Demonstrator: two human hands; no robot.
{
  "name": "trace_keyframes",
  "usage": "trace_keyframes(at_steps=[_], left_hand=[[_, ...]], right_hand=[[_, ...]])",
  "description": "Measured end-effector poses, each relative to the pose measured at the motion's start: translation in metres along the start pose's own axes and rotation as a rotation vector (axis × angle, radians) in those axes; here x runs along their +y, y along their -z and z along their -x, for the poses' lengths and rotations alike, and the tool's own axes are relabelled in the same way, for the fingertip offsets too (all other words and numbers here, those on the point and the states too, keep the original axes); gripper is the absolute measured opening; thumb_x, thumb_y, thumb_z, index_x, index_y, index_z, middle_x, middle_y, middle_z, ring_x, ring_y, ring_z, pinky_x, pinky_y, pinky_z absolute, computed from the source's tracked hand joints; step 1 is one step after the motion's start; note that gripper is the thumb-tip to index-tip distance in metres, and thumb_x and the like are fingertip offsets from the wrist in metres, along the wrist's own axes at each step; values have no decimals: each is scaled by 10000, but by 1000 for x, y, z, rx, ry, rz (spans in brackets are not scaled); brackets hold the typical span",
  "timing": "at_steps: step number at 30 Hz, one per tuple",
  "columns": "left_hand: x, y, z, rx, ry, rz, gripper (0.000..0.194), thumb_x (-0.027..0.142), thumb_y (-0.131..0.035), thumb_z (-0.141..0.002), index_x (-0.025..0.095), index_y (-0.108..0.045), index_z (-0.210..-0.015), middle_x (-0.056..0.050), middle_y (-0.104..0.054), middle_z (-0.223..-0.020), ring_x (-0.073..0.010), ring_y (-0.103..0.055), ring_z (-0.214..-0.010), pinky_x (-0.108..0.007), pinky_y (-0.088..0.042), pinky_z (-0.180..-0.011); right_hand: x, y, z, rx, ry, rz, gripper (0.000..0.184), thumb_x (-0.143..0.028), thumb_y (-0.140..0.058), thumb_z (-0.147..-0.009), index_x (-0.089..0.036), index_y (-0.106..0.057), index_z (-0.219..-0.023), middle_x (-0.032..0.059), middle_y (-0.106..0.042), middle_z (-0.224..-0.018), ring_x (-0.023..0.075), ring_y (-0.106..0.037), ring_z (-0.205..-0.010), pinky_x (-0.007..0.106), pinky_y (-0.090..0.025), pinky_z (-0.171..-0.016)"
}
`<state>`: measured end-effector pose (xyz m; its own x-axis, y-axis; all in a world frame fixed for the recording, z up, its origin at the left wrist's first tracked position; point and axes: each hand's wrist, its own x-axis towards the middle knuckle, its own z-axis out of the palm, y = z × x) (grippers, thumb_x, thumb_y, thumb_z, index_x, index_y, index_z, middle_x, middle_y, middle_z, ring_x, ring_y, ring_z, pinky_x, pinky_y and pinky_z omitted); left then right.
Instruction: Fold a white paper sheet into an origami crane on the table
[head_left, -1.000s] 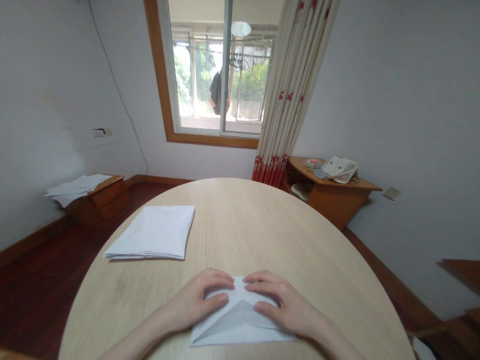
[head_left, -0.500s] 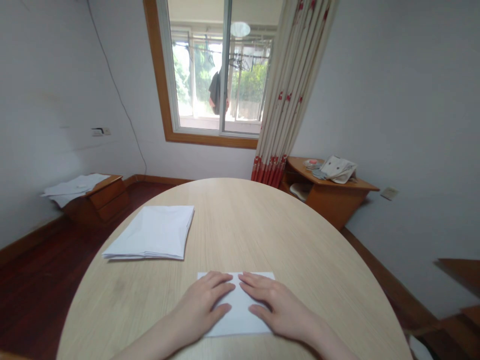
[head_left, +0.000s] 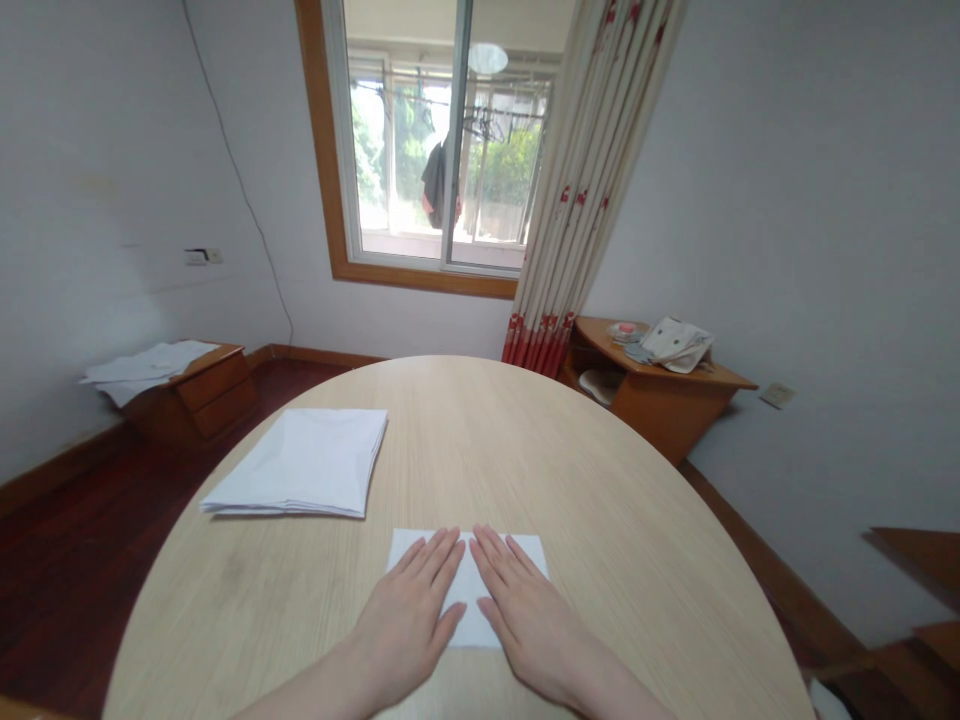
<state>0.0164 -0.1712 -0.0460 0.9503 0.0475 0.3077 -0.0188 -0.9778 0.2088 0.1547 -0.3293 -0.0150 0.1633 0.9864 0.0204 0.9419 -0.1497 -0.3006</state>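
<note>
Left hand (head_left: 401,625) and right hand (head_left: 532,635) flat and open, close together, fingertips almost touching, only pressing on a folded white paper (head_left: 466,590), no grip. Much of the paper hidden under the palms, its folds impossible to make out. Paper near the front edge of the tabletop (head_left: 480,440). Further away, on the left, a stack of folded white paper (head_left: 300,465). Far off, a wooden cabinet (head_left: 660,400), the things on it too small to tell.

Straight ahead of the fingers (head_left: 442,560), a wood-framed window (head_left: 427,150) full of bright daylight, a red-flowered curtain (head_left: 592,180) just beside it. Far left of them, a low wooden cabinet (head_left: 199,390) on a dark red wood floor (head_left: 67,570); far right, a wooden corner table (head_left: 660,395); white walls (head_left: 787,200) around.
</note>
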Motion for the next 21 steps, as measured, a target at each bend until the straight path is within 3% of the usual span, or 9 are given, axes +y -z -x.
trace_keyframes(at_steps=[5,14,21], left_hand=[[0,6,-4,-77,31,-9,552,415,-343,-1002,235,-199,-1504,-65,-317,-1521,-260,-280,-1398,-496,-250,-1130],[-5,16,-10,-118,81,-20,564,494,-372,-974,277,-266,-1484,-83,-262,-1543,-295,-230,-1413,-561,-184,-1120],[-10,14,-10,-113,116,-27,652,576,-381,-942,209,-305,-1475,-115,-258,-1540,-317,-177,-1424,-544,-175,-1129]], right_hand=[[5,3,-3,5,-46,52,577,-346,-345,-985,-199,-158,-1510,69,-131,-1563,307,-57,-1443,586,-165,-1150],[9,8,-7,-3,-74,59,596,-436,-341,-979,-210,-182,-1507,69,-149,-1568,280,-82,-1447,561,-140,-1158],[17,6,-9,-8,-149,57,706,-573,-360,-941,-195,-178,-1508,98,-106,-1570,307,-21,-1445,568,-110,-1154]])
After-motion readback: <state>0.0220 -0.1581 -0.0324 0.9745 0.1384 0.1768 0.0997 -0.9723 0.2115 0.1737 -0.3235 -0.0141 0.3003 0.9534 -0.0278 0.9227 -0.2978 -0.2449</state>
